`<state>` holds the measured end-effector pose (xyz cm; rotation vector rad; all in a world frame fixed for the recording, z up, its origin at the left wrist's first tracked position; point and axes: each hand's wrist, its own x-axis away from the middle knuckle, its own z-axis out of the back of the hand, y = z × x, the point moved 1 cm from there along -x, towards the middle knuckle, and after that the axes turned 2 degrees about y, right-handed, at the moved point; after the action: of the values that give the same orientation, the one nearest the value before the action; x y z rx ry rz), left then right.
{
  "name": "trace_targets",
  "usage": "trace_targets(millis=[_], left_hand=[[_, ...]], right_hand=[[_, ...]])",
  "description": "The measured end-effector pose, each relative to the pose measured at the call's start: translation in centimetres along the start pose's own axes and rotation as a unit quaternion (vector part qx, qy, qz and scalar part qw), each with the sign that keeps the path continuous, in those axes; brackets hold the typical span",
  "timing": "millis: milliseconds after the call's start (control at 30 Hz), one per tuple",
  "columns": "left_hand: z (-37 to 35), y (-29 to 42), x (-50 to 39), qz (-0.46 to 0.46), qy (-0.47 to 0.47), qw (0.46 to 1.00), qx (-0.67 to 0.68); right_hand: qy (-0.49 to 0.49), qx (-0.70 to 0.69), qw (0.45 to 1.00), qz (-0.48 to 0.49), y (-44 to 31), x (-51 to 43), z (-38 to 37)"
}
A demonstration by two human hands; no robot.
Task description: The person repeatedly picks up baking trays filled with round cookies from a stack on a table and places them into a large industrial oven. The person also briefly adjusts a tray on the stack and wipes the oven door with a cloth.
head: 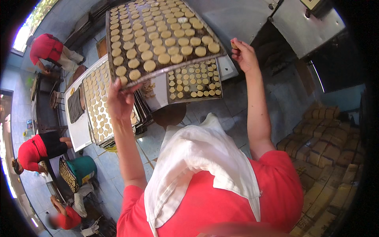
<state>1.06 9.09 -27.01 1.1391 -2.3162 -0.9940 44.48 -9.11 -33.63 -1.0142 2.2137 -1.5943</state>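
Observation:
My left hand grips the near left corner of a metal baking tray, which is raised and covered with rows of round, pale dough pieces. Right of the tray, apart from its edge, my right hand pinches a small pale brown piece between thumb and fingers; what it is exactly, I cannot tell. Below the raised tray lies a second baking tray of smaller-looking rounds. Another filled tray tops a stack of trays at the left.
A dark cloth lies on the white table. Metal equipment stands ahead. Several co-workers in red shirts are at the left, near a green bin. Wrapped bundles are piled at the right. A round stool stands below the table.

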Motion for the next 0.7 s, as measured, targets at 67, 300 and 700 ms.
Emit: trace_targets(millis=[67, 300, 700], left_hand=[[-2.2, 3.0, -1.5, 0.014, -0.039, 0.998, 0.054], [-10.2, 12.8, -3.7, 0.143, -0.162, 0.951, 0.220], [-2.1, 4.1, -2.0, 0.005, -0.087, 0.996, 0.026]], right_hand=[[-0.121, -0.189, 0.969, -0.105, 2.9, -1.6, -0.6], [-0.214, -0.158, 0.963, -0.049, 4.4, -1.5, -5.7], [0.075, 0.341, 0.895, 0.278, -6.9, 0.4, -1.4]])
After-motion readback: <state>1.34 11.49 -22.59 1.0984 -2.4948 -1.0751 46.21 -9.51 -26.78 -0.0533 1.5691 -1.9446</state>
